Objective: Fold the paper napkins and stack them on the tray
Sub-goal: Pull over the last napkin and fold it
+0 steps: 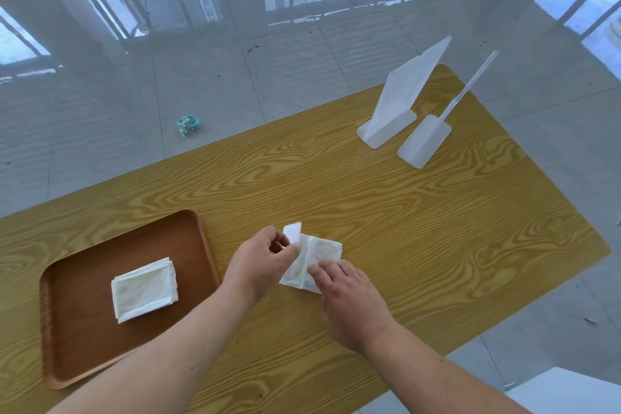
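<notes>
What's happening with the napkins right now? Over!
Left hand pinching napkin flap up, right hand fingers pressing it flat on table. Folded stack already on tray. Nothing in the way.

trays (pixel 84 279) 1 — napkin stacks (pixel 144 289) 1 | loose napkins (pixel 319 255) 1 | white stands (pixel 396 104) 2 | hands (pixel 262 262) 2 — crumpled wrappers (pixel 188 123) 1

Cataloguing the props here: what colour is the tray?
Reddish brown, a plain wood tone. The tray shows best in the head view.
</notes>
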Tool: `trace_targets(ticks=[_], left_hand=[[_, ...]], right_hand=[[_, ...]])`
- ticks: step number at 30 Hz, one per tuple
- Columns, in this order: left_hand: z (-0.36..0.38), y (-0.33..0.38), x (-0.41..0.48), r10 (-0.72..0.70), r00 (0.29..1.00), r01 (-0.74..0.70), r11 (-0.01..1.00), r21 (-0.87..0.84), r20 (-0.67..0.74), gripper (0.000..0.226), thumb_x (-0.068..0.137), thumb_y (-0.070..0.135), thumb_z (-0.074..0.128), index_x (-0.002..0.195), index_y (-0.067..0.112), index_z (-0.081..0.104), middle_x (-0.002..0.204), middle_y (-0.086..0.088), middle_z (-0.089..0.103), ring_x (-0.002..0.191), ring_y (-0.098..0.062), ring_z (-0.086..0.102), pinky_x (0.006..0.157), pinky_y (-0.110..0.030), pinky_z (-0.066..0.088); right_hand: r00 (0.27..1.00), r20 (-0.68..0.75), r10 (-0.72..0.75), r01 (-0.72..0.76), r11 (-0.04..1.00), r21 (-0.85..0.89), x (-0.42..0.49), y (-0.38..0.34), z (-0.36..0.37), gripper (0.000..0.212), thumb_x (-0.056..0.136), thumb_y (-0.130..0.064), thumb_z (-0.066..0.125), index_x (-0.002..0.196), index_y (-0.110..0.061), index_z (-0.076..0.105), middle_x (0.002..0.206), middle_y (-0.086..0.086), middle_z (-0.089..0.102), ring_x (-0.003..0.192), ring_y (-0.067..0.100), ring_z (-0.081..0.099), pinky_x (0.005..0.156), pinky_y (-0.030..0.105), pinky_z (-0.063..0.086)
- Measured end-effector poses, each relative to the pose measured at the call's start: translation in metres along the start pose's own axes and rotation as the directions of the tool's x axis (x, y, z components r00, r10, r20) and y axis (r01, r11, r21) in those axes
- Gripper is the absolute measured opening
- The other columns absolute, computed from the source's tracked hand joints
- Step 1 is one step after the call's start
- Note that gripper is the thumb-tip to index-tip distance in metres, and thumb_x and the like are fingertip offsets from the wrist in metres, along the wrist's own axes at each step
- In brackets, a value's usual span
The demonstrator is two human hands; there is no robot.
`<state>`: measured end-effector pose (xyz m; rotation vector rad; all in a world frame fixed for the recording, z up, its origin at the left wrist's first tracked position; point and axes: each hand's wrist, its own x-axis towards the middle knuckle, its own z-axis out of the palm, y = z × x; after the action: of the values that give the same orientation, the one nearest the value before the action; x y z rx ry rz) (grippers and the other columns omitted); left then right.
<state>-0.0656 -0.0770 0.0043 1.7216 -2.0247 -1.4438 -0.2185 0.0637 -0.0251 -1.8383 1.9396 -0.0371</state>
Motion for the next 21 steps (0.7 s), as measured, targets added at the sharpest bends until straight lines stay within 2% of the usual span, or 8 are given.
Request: trace_targets(ticks=[2, 4, 8, 11, 15, 18, 21], left_hand=[[0.004, 0.0, -0.001, -0.002, 0.998, 0.011, 0.99, 0.14, -0.065, 0.04, 0.084, 0.071, 0.054, 0.08, 0.032, 0.062, 0.068, 0.013, 0.067, 0.057, -0.004, 0.057, 0.054, -0.029, 0.047], [0.005, -0.006, -0.001, -0.002, 0.988, 0.048, 0.952, 0.301, -0.152, 0.04, 0.089, 0.07, 0.051, 0.091, 0.031, 0.06, 0.083, 0.013, 0.066, 0.07, -0.005, 0.06, 0.059, -0.031, 0.05], [0.008, -0.02, 0.0, -0.115, 0.981, 0.167, 0.915, 0.368, -0.158, 0.064, 0.086, 0.073, 0.057, 0.126, 0.023, 0.056, 0.119, 0.007, 0.06, 0.098, -0.017, 0.061, 0.07, -0.036, 0.049], [0.011, -0.022, 0.002, -0.157, 0.981, 0.19, 0.903, 0.385, -0.116, 0.076, 0.081, 0.079, 0.06, 0.131, 0.021, 0.055, 0.128, 0.003, 0.059, 0.1, -0.018, 0.06, 0.071, -0.035, 0.048], [0.016, -0.017, -0.002, 0.014, 0.997, 0.02, 0.909, 0.416, -0.079, 0.083, 0.073, 0.079, 0.069, 0.131, 0.024, 0.046, 0.124, 0.006, 0.053, 0.107, -0.018, 0.057, 0.078, -0.034, 0.048], [0.023, -0.014, -0.006, 0.116, 0.992, -0.118, 0.814, 0.569, 0.04, 0.086, 0.072, 0.075, 0.073, 0.134, 0.025, 0.04, 0.124, 0.006, 0.052, 0.11, -0.019, 0.057, 0.086, -0.035, 0.051], [0.025, -0.013, -0.007, 0.122, 0.985, -0.17, 0.746, 0.643, 0.119, 0.067, 0.083, 0.061, 0.072, 0.132, 0.025, 0.043, 0.119, 0.005, 0.059, 0.104, -0.018, 0.062, 0.08, -0.031, 0.05]], right_hand=[[0.999, -0.047, 0.015, -0.015, 1.0, -0.001, -0.001, 0.0, -0.002, 0.056, 0.084, -0.021, 0.054, 0.14, -0.02, 0.046, 0.132, 0.001, 0.055, 0.117, 0.027, 0.052, 0.101, 0.042, 0.047], [0.996, -0.085, 0.023, -0.022, 1.0, 0.015, -0.003, 0.002, -0.003, 0.049, 0.084, -0.022, 0.05, 0.133, -0.02, 0.05, 0.125, 0.0, 0.056, 0.11, 0.025, 0.052, 0.097, 0.04, 0.048], [0.995, -0.101, 0.002, 0.001, 1.0, 0.029, -0.006, 0.005, -0.002, 0.052, 0.087, -0.025, 0.035, 0.136, -0.018, 0.051, 0.129, 0.0, 0.058, 0.116, 0.025, 0.052, 0.102, 0.04, 0.046], [0.995, -0.099, 0.003, 0.001, 0.999, 0.043, -0.008, 0.007, 0.0, 0.057, 0.087, -0.028, 0.029, 0.139, -0.018, 0.05, 0.136, 0.002, 0.058, 0.124, 0.025, 0.051, 0.107, 0.042, 0.044], [0.997, -0.08, 0.004, 0.0, 0.999, 0.047, -0.01, 0.007, 0.001, 0.057, 0.086, -0.029, 0.03, 0.139, -0.019, 0.05, 0.138, 0.003, 0.058, 0.126, 0.026, 0.051, 0.107, 0.043, 0.045], [0.998, -0.071, 0.002, 0.002, 0.999, 0.053, -0.01, 0.008, 0.001, 0.057, 0.085, -0.028, 0.03, 0.137, -0.019, 0.052, 0.138, 0.003, 0.058, 0.126, 0.026, 0.051, 0.107, 0.043, 0.045], [0.999, -0.049, 0.001, 0.001, 0.999, 0.036, -0.009, 0.008, 0.001, 0.058, 0.086, -0.029, 0.028, 0.14, -0.019, 0.048, 0.141, 0.002, 0.055, 0.127, 0.027, 0.048, 0.108, 0.043, 0.043]])
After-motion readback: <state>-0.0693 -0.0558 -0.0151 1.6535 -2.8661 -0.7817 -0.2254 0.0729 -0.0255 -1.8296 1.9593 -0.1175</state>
